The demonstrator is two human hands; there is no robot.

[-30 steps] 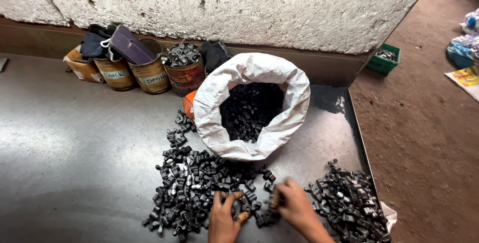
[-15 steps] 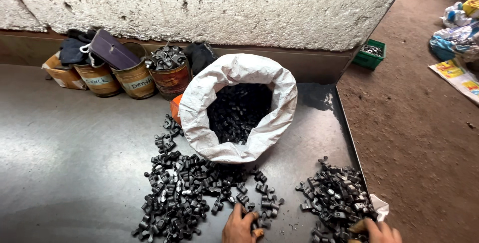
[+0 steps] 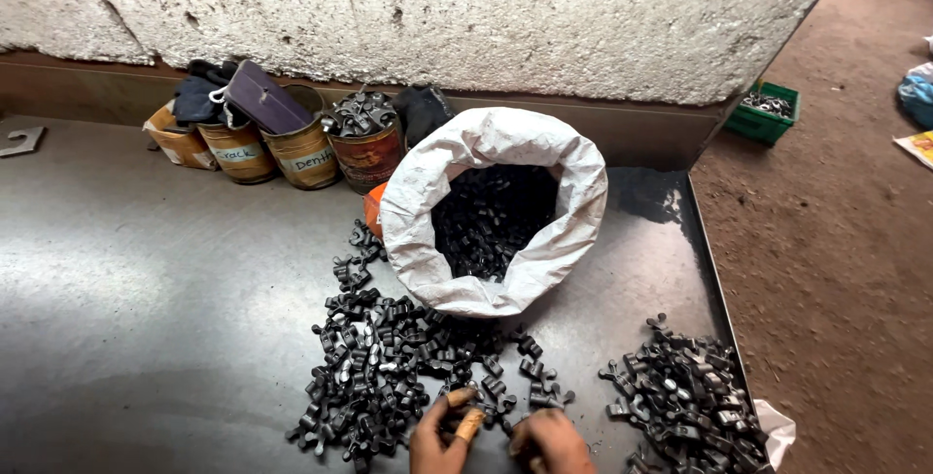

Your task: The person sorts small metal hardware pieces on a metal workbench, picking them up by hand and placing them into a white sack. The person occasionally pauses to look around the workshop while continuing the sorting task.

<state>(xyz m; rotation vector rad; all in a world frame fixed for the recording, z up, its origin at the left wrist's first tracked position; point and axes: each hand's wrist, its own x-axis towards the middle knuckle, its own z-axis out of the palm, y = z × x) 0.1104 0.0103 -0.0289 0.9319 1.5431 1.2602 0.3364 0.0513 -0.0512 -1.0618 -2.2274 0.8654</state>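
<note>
Two heaps of small dark metal parts lie on your grey steel tabletop (image 3: 146, 318): the larger left heap (image 3: 389, 377) and the right heap (image 3: 685, 401). Your left hand (image 3: 442, 435) and right hand (image 3: 549, 440) meet at the left heap's near edge, fingers curled on pieces; you look mid-sort. One white woven sack (image 3: 496, 211) stands open behind, with four tins (image 3: 301, 148) beyond.

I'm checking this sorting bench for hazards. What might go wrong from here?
The right-hand pile of metal parts lies close to the table's edge; pieces might drop to the floor. The left hand and right hand are bare among dark metal pieces, so cuts seem possible.
</note>
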